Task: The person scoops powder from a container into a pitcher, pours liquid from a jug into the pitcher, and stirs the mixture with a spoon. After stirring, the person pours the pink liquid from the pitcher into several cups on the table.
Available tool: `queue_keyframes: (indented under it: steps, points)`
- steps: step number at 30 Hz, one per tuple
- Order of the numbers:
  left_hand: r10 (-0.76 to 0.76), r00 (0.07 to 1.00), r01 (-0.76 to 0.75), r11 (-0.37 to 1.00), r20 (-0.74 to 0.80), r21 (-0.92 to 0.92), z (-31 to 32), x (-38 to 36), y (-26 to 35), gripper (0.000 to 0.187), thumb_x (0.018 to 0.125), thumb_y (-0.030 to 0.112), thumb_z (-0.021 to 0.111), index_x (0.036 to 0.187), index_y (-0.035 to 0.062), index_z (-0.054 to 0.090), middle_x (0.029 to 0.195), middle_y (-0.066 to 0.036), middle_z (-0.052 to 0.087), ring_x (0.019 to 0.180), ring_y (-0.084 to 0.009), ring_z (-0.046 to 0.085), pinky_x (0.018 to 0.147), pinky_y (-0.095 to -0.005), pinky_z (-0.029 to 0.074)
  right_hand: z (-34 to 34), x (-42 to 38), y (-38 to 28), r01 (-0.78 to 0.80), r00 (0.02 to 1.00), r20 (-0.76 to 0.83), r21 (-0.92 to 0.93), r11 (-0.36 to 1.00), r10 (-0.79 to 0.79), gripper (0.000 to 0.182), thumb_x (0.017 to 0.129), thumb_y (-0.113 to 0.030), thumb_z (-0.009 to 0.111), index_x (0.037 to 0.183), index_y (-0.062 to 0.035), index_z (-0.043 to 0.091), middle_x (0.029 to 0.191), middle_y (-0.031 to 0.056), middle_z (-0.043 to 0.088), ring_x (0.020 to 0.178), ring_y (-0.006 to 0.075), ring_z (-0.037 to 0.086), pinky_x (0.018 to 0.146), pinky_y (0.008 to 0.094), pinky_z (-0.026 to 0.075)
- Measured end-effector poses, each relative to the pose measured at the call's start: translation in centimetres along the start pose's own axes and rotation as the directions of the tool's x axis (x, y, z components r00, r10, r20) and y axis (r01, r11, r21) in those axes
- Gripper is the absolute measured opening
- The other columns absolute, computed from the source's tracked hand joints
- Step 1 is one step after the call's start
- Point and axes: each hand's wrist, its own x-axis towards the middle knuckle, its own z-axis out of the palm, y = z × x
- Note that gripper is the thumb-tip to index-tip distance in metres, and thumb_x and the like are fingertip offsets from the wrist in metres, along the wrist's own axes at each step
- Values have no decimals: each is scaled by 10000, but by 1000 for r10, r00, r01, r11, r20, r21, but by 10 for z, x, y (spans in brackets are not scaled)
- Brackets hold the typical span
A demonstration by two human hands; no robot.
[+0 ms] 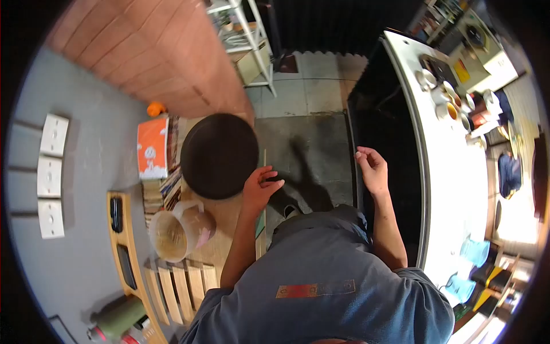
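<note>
My left hand [262,186] hovers beside a round black tray or stool top [220,156], with fingers loosely bent and the thumb apart from them. Nothing shows in it. Over by the dark side of the counter, my right hand [372,170] is raised, its fingers loosely curved and the thumb near the forefinger. I see no object in that hand either. Left of my left forearm, a translucent plastic jug [171,236] stands on the wooden bench [224,221], with another cup-like container [199,225] next to it.
A long white counter [452,189] runs along my right, with several cups [448,110] at its far end. An orange book [153,149] and a brick pillar [166,51] are on the left. A white shelf rack [252,43] stands ahead beyond the tiled floor [306,143].
</note>
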Motion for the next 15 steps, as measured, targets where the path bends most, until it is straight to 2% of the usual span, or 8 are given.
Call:
queue_keyframes:
  steps: [2,3,6,8,15]
  points:
    - [-33,999,32,999,32,18,1,12,6,517,744,53,740,1192,-23,493,1079,-117,583,908,-178,608,782,-293,515,0,-15,-5,73,996,-58,16,997,-72,198,876,-114,600,1021,20,614,772,-34,606,689,17,512,629,178,411]
    - [-10,999,5,995,46,104,31,12,20,517,744,53,740,1192,-23,493,1079,-117,583,908,-178,608,782,-293,515,-29,-17,12,83,994,-82,73,994,-77,196,872,-109,603,1020,20,614,770,-30,606,684,16,511,622,178,408]
    - [-20,984,18,1000,175,14,83,26,12,506,753,58,733,1187,-42,491,1051,-120,586,890,-165,607,763,-275,511,-88,-42,15,75,980,-188,16,997,-71,201,870,-110,607,1024,20,613,768,-24,608,687,23,516,637,185,420]
    - [39,972,-48,998,233,33,116,36,11,476,772,78,721,1175,-45,501,1029,-124,591,869,-159,607,756,-269,507,-119,-59,19,70,956,-288,28,997,-60,209,868,-111,609,1030,21,611,782,-10,617,707,36,536,660,195,435]
    - [-34,884,-43,987,466,153,270,25,31,428,780,102,726,1137,-33,533,1021,-111,585,934,-146,581,812,-258,496,-227,-134,45,6,866,-500,44,999,16,243,860,-130,618,1052,19,618,832,30,650,752,60,564,682,212,453]
